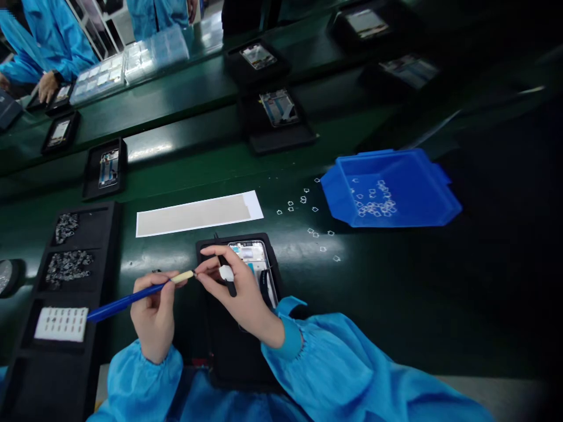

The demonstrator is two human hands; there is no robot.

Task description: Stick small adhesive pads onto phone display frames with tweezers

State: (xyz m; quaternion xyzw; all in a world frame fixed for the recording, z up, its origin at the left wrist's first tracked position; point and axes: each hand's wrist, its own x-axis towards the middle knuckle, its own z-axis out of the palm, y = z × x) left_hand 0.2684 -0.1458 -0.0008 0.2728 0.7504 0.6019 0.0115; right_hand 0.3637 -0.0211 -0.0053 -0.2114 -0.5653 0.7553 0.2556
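Note:
My left hand (153, 308) is closed round a blue pen-like tool (127, 301) with a cream tip, which points right. At that tip, the thumb and forefinger of my right hand (240, 293) pinch a tiny dark part (194, 274), too small to name. A slim black tool like tweezers (231, 287), with a white patch, is tucked in the same hand. Under my right hand, an opened phone frame (269, 264) lies in a black tray (233, 357); my hand hides part of it.
Left, a black compartment tray (103, 258) holds small dark parts (69, 266) and a white card (61, 324). Ahead lies a beige strip sheet (193, 215). Right, white outline pieces (315, 209) lie near a blue bin (396, 220). Phone trays (105, 170) stand beyond; people work opposite.

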